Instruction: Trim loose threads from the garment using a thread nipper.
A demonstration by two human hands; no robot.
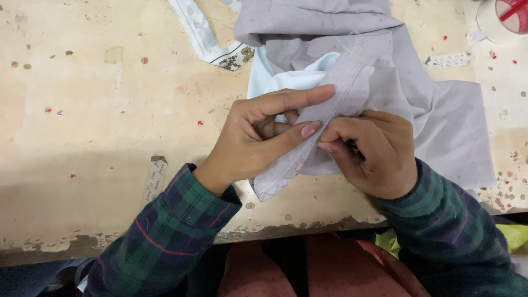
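A pale grey garment [440, 110] with a light blue lining [286, 80] lies bunched on a worn beige worktable [110, 126]. My left hand [258, 137] pinches a stitched seam strip [308, 143] of the garment between thumb and forefinger. Touching it on the right, my right hand [374, 154] grips the same seam with curled fingers. What the right fingers hold besides cloth is hidden. Both arms wear dark green plaid sleeves.
A patterned fabric strip [206, 36] lies at the top centre of the table. A small paper label [155, 176] sits left of my left wrist, another label [448, 60] at the right. A round red and white object [511, 16] is in the top right corner.
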